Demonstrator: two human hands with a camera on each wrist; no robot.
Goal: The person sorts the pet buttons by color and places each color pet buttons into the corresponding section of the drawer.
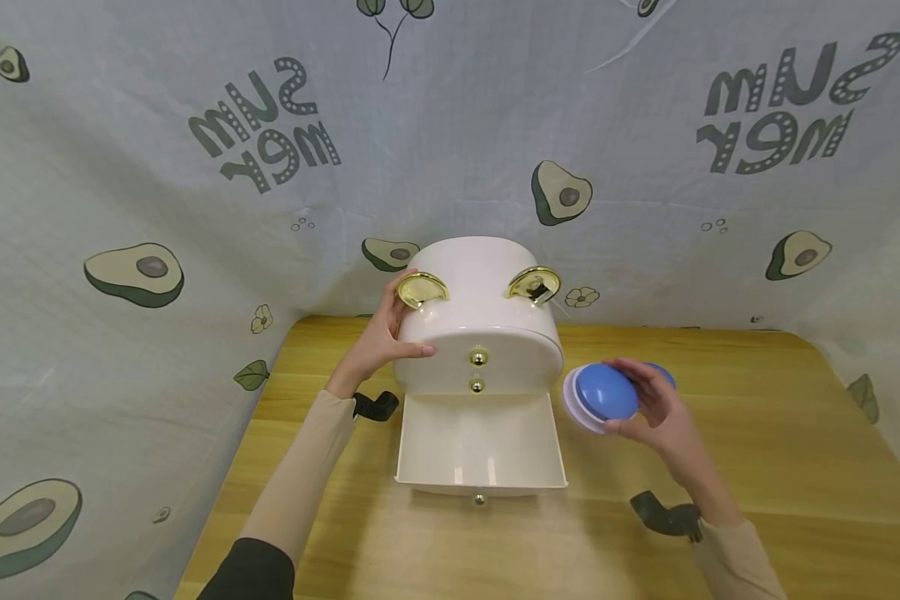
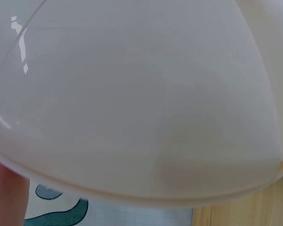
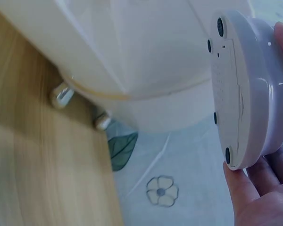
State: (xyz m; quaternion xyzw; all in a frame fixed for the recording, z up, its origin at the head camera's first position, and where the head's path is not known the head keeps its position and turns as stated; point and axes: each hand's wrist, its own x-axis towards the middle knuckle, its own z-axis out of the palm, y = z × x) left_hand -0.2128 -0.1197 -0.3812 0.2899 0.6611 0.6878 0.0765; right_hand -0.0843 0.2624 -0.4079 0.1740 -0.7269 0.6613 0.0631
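Note:
A glossy white storage box (image 1: 480,350) with two gold ears and gold knobs stands on the table, its front drawer (image 1: 482,442) pulled out and bare inside. My left hand (image 1: 382,333) grips the box's left side, thumb on the front and fingers behind the ear. In the left wrist view the white shell (image 2: 132,103) fills most of the frame. To the right of the drawer, my right hand (image 1: 656,408) holds a round white device with a blue dome (image 1: 606,392), tilted on edge. Its underside (image 3: 228,94) shows dark feet and a cover panel.
The wooden table (image 1: 720,450) extends to both sides of the box. Close behind it hangs a pale cloth (image 1: 450,150) printed with avocados and lettering. Small metallic legs (image 3: 62,95) hold up the box in the right wrist view.

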